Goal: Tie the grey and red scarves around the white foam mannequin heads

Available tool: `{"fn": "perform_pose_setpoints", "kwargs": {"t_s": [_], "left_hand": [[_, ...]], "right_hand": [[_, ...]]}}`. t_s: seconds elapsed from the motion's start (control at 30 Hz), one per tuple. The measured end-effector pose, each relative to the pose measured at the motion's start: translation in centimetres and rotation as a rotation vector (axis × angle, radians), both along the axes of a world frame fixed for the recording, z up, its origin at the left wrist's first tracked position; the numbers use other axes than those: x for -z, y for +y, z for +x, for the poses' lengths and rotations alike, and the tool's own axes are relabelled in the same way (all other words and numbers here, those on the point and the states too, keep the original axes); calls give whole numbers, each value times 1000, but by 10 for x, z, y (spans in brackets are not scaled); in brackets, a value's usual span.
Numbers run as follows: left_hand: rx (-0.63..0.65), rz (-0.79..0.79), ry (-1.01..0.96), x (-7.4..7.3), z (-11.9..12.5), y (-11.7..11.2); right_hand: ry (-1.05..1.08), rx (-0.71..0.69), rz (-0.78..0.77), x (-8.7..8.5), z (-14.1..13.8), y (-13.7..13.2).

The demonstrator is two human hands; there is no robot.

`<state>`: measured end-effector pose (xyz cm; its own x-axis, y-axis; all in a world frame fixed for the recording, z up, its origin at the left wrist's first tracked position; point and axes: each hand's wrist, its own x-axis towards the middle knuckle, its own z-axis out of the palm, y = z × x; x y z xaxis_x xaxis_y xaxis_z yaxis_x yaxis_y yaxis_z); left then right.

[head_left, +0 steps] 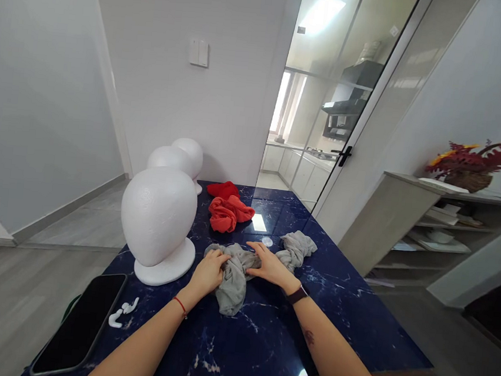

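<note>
A crumpled grey cloth [232, 290] lies on the dark blue marble-patterned table [257, 342]. My left hand [209, 271] is on its left end, fingers curled into the folds. Over its right part is my right hand [269, 268], thumb and fingers spread apart around a twisted stretch of fabric. Beyond that hand lies another bunched grey cloth [298, 249]; whether both are one piece is hidden beneath the hand. Farther back sit an orange-red cloth [229, 212] and a deeper red cloth [224, 189], both bunched up.
White foam heads [157, 214] stand in a row along the table's left side. A phone [82, 322] and white earbuds [123, 312] lie at the near left. Behind are a wall and a glass door [321, 100]; a shelf unit [424, 228] stands at the right.
</note>
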<state>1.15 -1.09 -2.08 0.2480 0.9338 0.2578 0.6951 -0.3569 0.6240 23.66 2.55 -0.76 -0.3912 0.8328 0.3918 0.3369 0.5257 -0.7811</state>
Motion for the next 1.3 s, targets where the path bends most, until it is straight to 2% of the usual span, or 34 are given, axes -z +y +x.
{"fn": "perform_pose_setpoints", "kwargs": {"t_s": [0.07,0.1,0.17,0.23,0.3,0.4,0.47,0.53,0.6,0.67,0.73,0.77,0.8,0.83,0.93,1.0,1.1,1.2,1.3], "left_hand": [[-69,25,44,-4,0,0],[-112,63,44,-6,0,0],[-159,156,-7,-10,-1,-1],[-147,189,-117,-14,0,-2],[-163,140,-227,-18,0,-3],[-264,80,-368,-21,0,-4],[-259,50,-511,-21,1,-3],[-176,-86,-716,-19,3,-1],[-25,-281,-891,-17,4,1],[142,-368,-950,-13,5,2],[224,-263,-846,-10,4,1],[222,-175,-746,-8,3,0],[201,-95,-626,-6,2,-1],[170,-38,-505,-4,1,-2],[130,-24,-255,0,-1,-4],[144,-62,-214,1,0,-4],[153,-69,-240,-2,2,-3],[108,-68,-251,-8,2,-2],[41,-101,-333,-14,1,-1]], "right_hand": [[-19,22,-31,4,3,4],[-11,88,-38,4,7,8],[42,297,-16,2,21,17],[116,515,45,-2,40,26],[198,731,101,-6,63,34],[320,1067,134,-8,92,42],[349,1176,136,-8,99,43],[298,1181,203,-10,90,39],[187,1039,343,-13,66,28],[54,671,436,-16,32,12],[-69,211,388,-16,-1,-5],[-120,29,327,-14,-15,-13],[-156,-90,260,-11,-25,-19],[-168,-141,191,-7,-32,-24],[-58,-48,10,4,-35,-25],[51,34,-46,6,-28,-19],[204,172,-9,-2,-12,-4],[394,424,65,-11,13,13],[558,780,89,-13,47,30]]}}
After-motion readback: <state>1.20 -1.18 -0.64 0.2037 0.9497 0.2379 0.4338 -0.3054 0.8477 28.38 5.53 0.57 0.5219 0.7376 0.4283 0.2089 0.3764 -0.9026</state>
